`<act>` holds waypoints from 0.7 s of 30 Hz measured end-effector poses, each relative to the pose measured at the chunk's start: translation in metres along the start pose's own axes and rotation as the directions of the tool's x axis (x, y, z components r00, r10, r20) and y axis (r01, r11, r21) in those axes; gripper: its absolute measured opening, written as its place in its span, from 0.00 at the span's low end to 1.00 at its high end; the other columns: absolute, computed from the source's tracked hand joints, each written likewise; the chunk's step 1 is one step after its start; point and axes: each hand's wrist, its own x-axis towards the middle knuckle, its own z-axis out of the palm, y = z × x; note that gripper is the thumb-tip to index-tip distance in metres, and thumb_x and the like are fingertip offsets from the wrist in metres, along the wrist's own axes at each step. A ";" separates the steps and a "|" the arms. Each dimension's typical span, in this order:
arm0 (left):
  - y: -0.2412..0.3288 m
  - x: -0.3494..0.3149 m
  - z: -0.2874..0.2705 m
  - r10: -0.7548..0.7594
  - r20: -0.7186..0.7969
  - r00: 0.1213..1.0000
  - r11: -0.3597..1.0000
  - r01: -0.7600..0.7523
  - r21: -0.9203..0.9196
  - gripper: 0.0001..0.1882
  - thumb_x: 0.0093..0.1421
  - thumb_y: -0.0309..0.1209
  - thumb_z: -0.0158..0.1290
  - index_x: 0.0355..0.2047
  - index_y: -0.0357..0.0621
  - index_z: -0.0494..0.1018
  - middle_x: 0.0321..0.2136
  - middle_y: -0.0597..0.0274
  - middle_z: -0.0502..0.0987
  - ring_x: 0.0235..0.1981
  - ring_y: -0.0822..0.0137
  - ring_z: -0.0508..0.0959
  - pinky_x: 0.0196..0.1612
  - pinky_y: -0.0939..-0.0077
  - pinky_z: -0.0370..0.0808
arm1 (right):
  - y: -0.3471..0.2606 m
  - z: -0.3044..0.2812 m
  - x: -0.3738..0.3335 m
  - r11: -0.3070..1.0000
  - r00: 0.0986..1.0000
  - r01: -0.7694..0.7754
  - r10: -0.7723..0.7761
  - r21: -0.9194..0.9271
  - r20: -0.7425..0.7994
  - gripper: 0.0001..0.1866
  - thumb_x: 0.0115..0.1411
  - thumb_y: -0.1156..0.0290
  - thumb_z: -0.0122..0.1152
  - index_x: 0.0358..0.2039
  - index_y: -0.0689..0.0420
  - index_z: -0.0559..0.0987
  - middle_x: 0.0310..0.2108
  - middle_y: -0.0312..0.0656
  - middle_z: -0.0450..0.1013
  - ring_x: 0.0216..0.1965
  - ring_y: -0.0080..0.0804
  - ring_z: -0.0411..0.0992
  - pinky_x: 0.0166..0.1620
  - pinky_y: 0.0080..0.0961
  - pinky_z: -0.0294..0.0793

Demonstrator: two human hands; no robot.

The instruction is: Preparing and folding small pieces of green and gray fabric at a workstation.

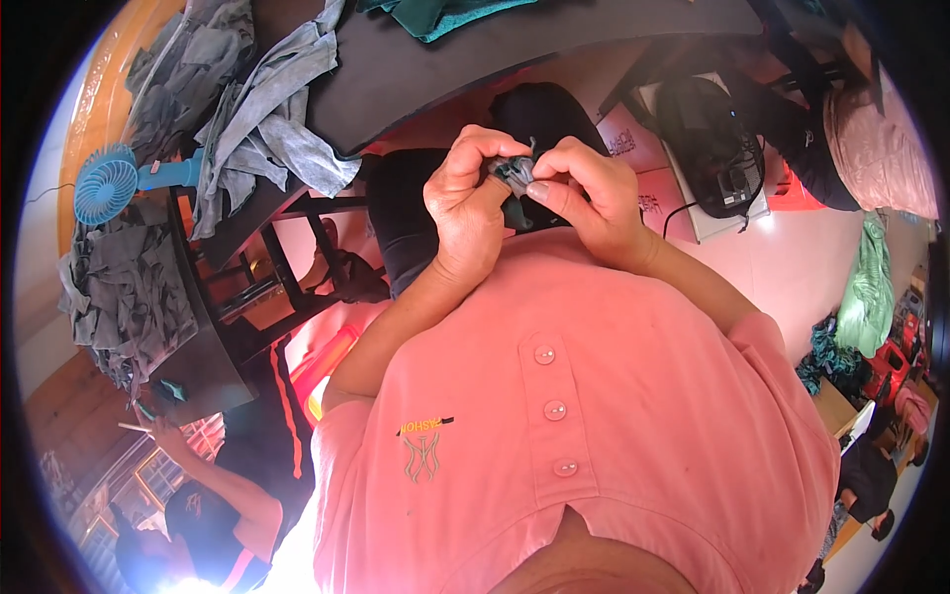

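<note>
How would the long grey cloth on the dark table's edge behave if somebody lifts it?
The grey cloth is probably floppy, since it lies bent and creased on the dark table. It looks thin, so likely light. Lifted by one end, it may trail, as loose ends spread over the edge.

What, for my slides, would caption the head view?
Left hand and right hand pinch crumpled grey cloth near a flat black table bearing long grey fabric pieces.

Coral-pink short-sleeved shirt (673,416), three pale buttons (554,410), embroidered chest motif (423,457), dark trousers (401,208).
</note>
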 end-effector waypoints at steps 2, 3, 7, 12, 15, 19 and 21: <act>0.001 0.001 0.000 0.077 -0.001 0.997 0.995 -0.076 0.058 0.16 0.46 0.06 0.46 0.31 0.37 0.74 0.31 0.65 0.72 0.30 0.75 0.69 0.35 0.81 0.68 | -0.001 0.003 -0.001 0.995 0.996 -0.083 0.084 0.051 -0.015 0.05 0.56 0.78 0.61 0.31 0.62 0.73 0.25 0.38 0.69 0.23 0.23 0.66 0.26 0.20 0.64; 0.001 0.001 0.001 0.077 0.001 0.997 0.995 -0.077 0.058 0.16 0.46 0.06 0.46 0.31 0.37 0.74 0.31 0.65 0.72 0.30 0.75 0.69 0.35 0.81 0.68 | 0.003 0.005 0.000 0.998 0.997 -0.054 0.056 0.033 -0.046 0.05 0.56 0.78 0.61 0.31 0.62 0.73 0.25 0.38 0.69 0.23 0.22 0.66 0.26 0.19 0.64; 0.005 0.003 0.002 0.147 0.058 0.987 0.968 -0.156 0.197 0.16 0.45 0.07 0.47 0.31 0.38 0.73 0.30 0.62 0.72 0.31 0.70 0.71 0.34 0.75 0.71 | 0.013 0.003 0.005 0.995 0.998 0.049 -0.051 -0.091 -0.027 0.06 0.54 0.80 0.61 0.29 0.62 0.72 0.24 0.39 0.69 0.22 0.24 0.67 0.26 0.20 0.65; -0.007 0.010 0.001 0.296 0.243 0.924 0.821 -0.376 0.429 0.15 0.41 0.09 0.51 0.29 0.37 0.72 0.29 0.57 0.71 0.30 0.59 0.72 0.33 0.70 0.71 | 0.017 -0.002 0.003 0.976 0.996 0.084 -0.085 -0.201 0.002 0.07 0.52 0.81 0.60 0.26 0.61 0.70 0.22 0.41 0.68 0.20 0.27 0.66 0.25 0.23 0.65; -0.018 0.002 0.002 0.228 0.321 0.919 0.862 -0.344 0.372 0.13 0.41 0.11 0.52 0.28 0.37 0.72 0.27 0.57 0.70 0.29 0.60 0.71 0.31 0.71 0.70 | 0.013 -0.002 0.004 0.956 0.989 0.146 -0.138 -0.254 0.047 0.06 0.52 0.81 0.60 0.26 0.61 0.71 0.21 0.41 0.68 0.20 0.28 0.67 0.24 0.23 0.65; -0.012 0.001 0.000 0.196 0.130 0.972 0.937 -0.225 0.269 0.15 0.45 0.09 0.48 0.31 0.38 0.71 0.28 0.60 0.70 0.27 0.70 0.70 0.29 0.78 0.69 | 0.010 -0.006 0.000 0.958 0.995 0.043 -0.066 -0.283 -0.071 0.05 0.53 0.81 0.61 0.28 0.61 0.72 0.22 0.40 0.69 0.21 0.26 0.68 0.25 0.21 0.65; -0.013 0.003 0.000 0.216 0.119 0.969 0.937 -0.240 0.254 0.15 0.45 0.09 0.48 0.32 0.38 0.71 0.29 0.60 0.70 0.27 0.70 0.70 0.29 0.78 0.69 | 0.003 -0.004 0.003 0.982 0.996 -0.042 0.027 -0.186 -0.087 0.06 0.51 0.80 0.62 0.27 0.59 0.73 0.21 0.40 0.69 0.20 0.30 0.70 0.23 0.25 0.66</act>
